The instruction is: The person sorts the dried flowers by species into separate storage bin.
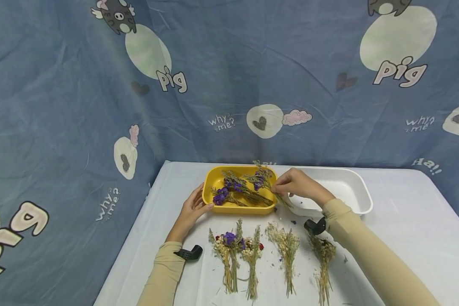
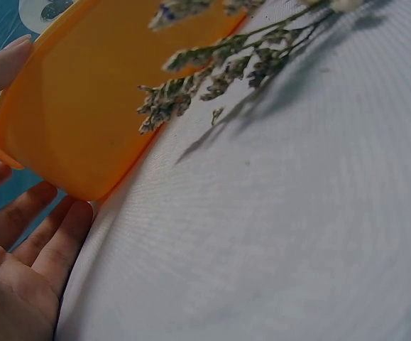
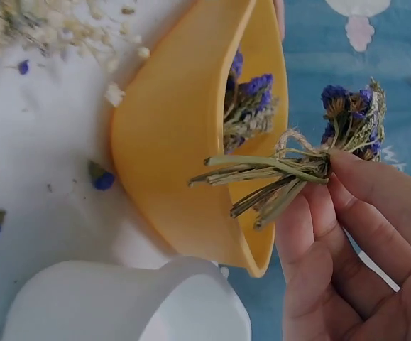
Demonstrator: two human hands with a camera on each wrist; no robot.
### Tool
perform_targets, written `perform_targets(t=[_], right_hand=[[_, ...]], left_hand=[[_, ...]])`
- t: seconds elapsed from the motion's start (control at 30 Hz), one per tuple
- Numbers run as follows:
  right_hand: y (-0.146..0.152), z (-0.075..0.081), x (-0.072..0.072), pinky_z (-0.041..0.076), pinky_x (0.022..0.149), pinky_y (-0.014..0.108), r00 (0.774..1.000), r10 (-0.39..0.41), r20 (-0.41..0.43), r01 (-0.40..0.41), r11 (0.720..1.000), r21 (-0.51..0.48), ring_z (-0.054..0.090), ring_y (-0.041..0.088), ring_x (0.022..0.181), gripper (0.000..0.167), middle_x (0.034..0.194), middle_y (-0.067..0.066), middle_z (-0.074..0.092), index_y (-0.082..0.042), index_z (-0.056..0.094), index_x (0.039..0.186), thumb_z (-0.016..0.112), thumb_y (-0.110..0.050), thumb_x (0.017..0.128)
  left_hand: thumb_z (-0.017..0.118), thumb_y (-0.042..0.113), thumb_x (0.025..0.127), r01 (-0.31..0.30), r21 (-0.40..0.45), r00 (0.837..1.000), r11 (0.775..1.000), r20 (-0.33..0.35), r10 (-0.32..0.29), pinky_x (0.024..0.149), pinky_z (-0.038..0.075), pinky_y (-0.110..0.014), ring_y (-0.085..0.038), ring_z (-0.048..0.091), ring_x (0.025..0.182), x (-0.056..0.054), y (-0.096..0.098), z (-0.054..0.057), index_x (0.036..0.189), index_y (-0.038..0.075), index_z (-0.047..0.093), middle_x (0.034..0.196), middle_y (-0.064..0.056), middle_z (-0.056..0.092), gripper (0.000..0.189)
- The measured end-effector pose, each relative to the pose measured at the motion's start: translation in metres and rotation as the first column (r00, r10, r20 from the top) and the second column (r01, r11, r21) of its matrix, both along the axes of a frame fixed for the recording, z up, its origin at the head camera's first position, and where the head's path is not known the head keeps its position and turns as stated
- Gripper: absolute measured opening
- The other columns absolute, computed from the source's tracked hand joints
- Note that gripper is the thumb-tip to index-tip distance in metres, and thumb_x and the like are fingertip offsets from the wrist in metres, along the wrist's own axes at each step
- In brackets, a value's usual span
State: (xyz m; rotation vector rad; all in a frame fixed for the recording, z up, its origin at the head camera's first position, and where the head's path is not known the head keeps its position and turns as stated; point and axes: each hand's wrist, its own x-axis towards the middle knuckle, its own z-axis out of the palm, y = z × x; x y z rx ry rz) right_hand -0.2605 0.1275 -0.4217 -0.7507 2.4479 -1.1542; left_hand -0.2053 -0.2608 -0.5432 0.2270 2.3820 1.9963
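Against the left end of the yellow tray [image 1: 240, 210] rests my left hand [image 1: 191, 208], its thumb and fingers spread around the corner. In the left wrist view the fingertips [image 2: 74, 213] touch the tray's outside. My right hand [image 1: 296, 183] pinches the stems of a small bunch of dried purple flowers [image 1: 261, 180] over the tray's right end. In the right wrist view, twine circles this bunch [image 3: 290, 170], and its cut stem ends point away from the fingers. More purple dried flower bunches [image 1: 233, 187] lie inside the tray.
A white tray [image 1: 361, 195] stands right of the yellow one, under my right forearm. In front lie dried bunches: mixed flowers [image 1: 231, 250], another with red blooms [image 1: 253, 255], a pale bunch [image 1: 287, 250] and a brownish one [image 1: 323, 259]. Loose petals [image 3: 102, 177] dot the white tabletop.
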Motion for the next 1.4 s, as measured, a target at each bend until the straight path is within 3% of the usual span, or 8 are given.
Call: perform_targets(t=[0.2, 0.37, 0.53, 0.77, 1.2, 1.4], right_hand=[[-0.011, 0.001, -0.011, 0.063, 0.064, 0.044, 0.999, -0.004, -0.036, 0.005, 1.000, 0.020, 0.070, 0.033, 0.078, 0.016, 0.081, 0.010, 0.077, -0.008, 0.084, 0.097, 0.071, -0.018, 0.099], [-0.024, 0.000, -0.022, 0.064, 0.064, 0.048, 0.998, 0.017, -0.060, -0.013, 0.998, 0.066, 0.069, 0.044, 0.077, 0.018, 0.077, 0.014, 0.074, -0.006, 0.082, 0.092, 0.071, -0.018, 0.099], [-0.036, -0.004, -0.030, 0.064, 0.063, 0.042, 0.997, 0.040, -0.064, -0.033, 0.994, 0.108, 0.070, 0.033, 0.070, 0.019, 0.076, 0.012, 0.075, -0.003, 0.083, 0.096, 0.071, -0.018, 0.098], [-0.048, -0.006, -0.040, 0.065, 0.066, 0.035, 0.996, 0.081, -0.021, -0.076, 0.983, 0.169, 0.072, 0.018, 0.072, 0.020, 0.083, 0.006, 0.079, -0.004, 0.083, 0.099, 0.073, -0.021, 0.097], [-0.067, -0.014, -0.047, 0.061, 0.063, 0.025, 0.998, 0.057, -0.021, -0.051, 0.967, 0.248, 0.068, 0.014, 0.067, 0.016, 0.084, 0.012, 0.079, -0.003, 0.083, 0.095, 0.071, -0.014, 0.098], [-0.072, -0.019, -0.049, 0.049, 0.056, 0.021, 0.996, 0.081, -0.040, -0.067, 0.960, 0.271, 0.056, 0.010, 0.057, 0.017, 0.079, 0.010, 0.078, -0.004, 0.084, 0.090, 0.070, -0.011, 0.098]], left_hand=[[0.078, 0.026, 0.094, 0.003, 0.008, 1.000, 1.000, -0.005, -0.003, 0.116, 0.045, -0.020, -0.029, 0.042, 0.151, 0.000, -0.001, -0.001, 0.162, 0.034, 0.032, 0.165, -0.006, 0.040, 0.083], [0.078, 0.028, 0.094, 0.008, 0.015, 1.000, 1.000, -0.003, -0.008, 0.117, 0.045, -0.020, -0.027, 0.042, 0.151, 0.000, -0.001, -0.003, 0.161, 0.037, 0.032, 0.164, -0.002, 0.041, 0.082], [0.078, 0.025, 0.094, 0.003, 0.009, 1.000, 1.000, -0.016, -0.003, 0.118, 0.045, -0.024, -0.030, 0.041, 0.151, 0.001, 0.000, -0.003, 0.162, 0.034, 0.032, 0.165, -0.006, 0.040, 0.082], [0.077, 0.021, 0.095, -0.007, -0.004, 1.000, 1.000, -0.028, 0.006, 0.118, 0.045, -0.024, -0.032, 0.042, 0.151, 0.000, 0.001, -0.004, 0.163, 0.030, 0.032, 0.164, -0.009, 0.041, 0.082], [0.078, 0.023, 0.094, -0.004, -0.005, 1.000, 1.000, -0.027, 0.004, 0.119, 0.046, -0.026, -0.030, 0.043, 0.150, 0.001, 0.001, -0.005, 0.163, 0.031, 0.031, 0.164, -0.008, 0.042, 0.084], [0.078, 0.022, 0.094, -0.007, 0.004, 1.000, 1.000, -0.023, 0.007, 0.117, 0.046, -0.023, -0.030, 0.044, 0.149, 0.000, 0.000, -0.006, 0.162, 0.031, 0.033, 0.163, -0.008, 0.043, 0.083]])
